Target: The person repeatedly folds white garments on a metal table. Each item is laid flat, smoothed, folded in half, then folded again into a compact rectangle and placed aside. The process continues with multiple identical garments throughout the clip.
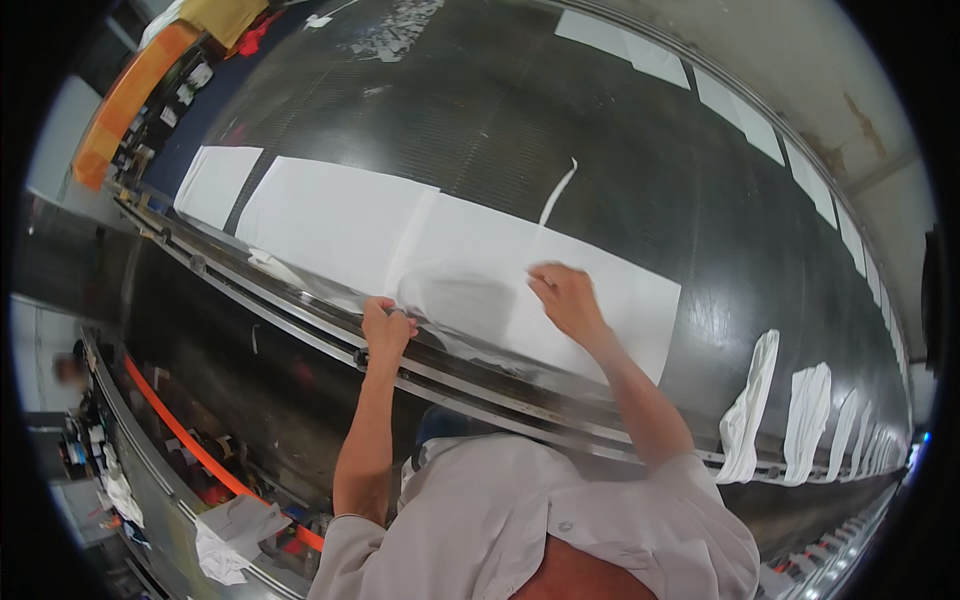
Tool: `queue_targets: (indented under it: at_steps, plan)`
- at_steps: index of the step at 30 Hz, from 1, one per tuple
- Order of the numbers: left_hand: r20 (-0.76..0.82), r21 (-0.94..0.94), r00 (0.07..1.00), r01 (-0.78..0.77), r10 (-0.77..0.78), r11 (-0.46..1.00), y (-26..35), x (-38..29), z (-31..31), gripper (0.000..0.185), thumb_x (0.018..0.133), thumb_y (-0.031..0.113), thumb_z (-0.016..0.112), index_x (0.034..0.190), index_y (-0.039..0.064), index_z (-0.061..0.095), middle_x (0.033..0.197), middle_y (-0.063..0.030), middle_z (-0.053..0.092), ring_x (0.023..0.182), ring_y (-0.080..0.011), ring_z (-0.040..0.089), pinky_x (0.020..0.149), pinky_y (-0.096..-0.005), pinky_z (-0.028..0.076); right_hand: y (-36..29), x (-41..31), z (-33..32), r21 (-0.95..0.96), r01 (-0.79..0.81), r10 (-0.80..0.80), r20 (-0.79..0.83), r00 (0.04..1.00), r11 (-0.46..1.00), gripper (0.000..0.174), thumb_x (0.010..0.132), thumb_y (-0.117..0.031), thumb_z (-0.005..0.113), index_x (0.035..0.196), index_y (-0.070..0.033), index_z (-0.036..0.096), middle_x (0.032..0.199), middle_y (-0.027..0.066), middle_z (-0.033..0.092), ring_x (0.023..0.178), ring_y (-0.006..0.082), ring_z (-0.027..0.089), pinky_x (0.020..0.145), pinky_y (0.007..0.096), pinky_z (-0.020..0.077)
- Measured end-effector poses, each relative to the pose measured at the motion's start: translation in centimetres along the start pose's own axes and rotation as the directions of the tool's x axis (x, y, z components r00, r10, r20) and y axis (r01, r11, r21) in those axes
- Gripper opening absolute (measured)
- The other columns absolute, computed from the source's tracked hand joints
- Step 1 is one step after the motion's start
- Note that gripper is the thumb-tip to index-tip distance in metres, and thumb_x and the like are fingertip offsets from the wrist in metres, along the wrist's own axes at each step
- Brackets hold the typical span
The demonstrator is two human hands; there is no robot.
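Observation:
A flat white fabric panel [600, 292] lies along the near side of a long dark table [465, 105]. At its near edge, beside the metal rail, my left hand [388, 330] has its fingers closed; the cloth wrinkles next to them, and the grip itself is partly hidden. My right hand [566, 300] is over the panel's middle with curled fingers, slightly blurred; whether anything is between them cannot be seen. A narrow white strip [558, 191] extends from the panel's far edge onto the dark surface. Another white panel [337, 210] adjoins it on the left.
A metal rail [285, 300] with stops runs along the table's near edge. Several bunched white cloths [750, 409] hang over that edge at right. White pieces [739, 112] line the far edge. Behind the rail at left is another table [161, 480] with an orange strip [187, 424].

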State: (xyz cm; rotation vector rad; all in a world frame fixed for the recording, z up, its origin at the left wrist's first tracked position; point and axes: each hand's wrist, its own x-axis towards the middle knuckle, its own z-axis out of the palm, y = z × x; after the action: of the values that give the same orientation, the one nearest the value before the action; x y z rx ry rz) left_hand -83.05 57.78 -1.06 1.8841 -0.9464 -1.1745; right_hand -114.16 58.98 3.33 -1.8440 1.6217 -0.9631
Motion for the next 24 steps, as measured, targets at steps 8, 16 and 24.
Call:
queue_targets:
  at_steps: [8, 16, 24]
  plan:
    - [-0.090, 0.424, 0.963, -0.194, 0.254, 0.885, -1.8, 2.0, 0.7, 0.022, 0.085, 0.000, 0.055, 0.106, 0.000, 0.053, 0.087, -0.0252, 0.067, 0.079, -0.0435, 0.068, 0.075, -0.0506, 0.052, -1.1, 18.8, 13.4, -0.121, 0.203, -0.198, 0.049, 0.979, 0.972, 0.020, 0.093, -0.010, 0.061, 0.107, -0.010, 0.075, 0.104, 0.0113, 0.064, 0.094, 0.0328, 0.065, 0.082, 0.0435, 0.0525]
    - [-0.047, 0.433, 0.952, -0.254, 0.303, 0.865, 2.3, -1.5, 0.3, 0.022, 0.089, -0.001, 0.054, 0.110, -0.001, 0.048, 0.094, -0.0279, 0.066, 0.091, -0.0496, 0.064, 0.081, -0.0563, 0.048, 0.2, 24.0, 13.2, -0.269, 0.346, -0.204, 0.444, 0.873, 0.899, 0.013, 0.087, -0.011, 0.061, 0.093, -0.014, 0.072, 0.101, 0.0087, 0.065, 0.096, 0.0314, 0.064, 0.081, 0.0449, 0.0531]
    - [0.250, 0.487, 0.760, -0.634, 0.600, 0.600, 4.4, -8.9, 3.2, 0.029, 0.088, 0.003, 0.058, 0.115, 0.004, 0.049, 0.091, -0.0208, 0.064, 0.078, -0.0431, 0.065, 0.068, -0.0535, 0.052, 4.5, 21.9, 5.4, -0.082, 0.329, -0.263, 0.438, 0.860, 0.941, 0.006, 0.088, -0.012, 0.062, 0.090, -0.011, 0.068, 0.096, 0.0043, 0.065, 0.094, 0.0294, 0.061, 0.082, 0.0421, 0.0512]
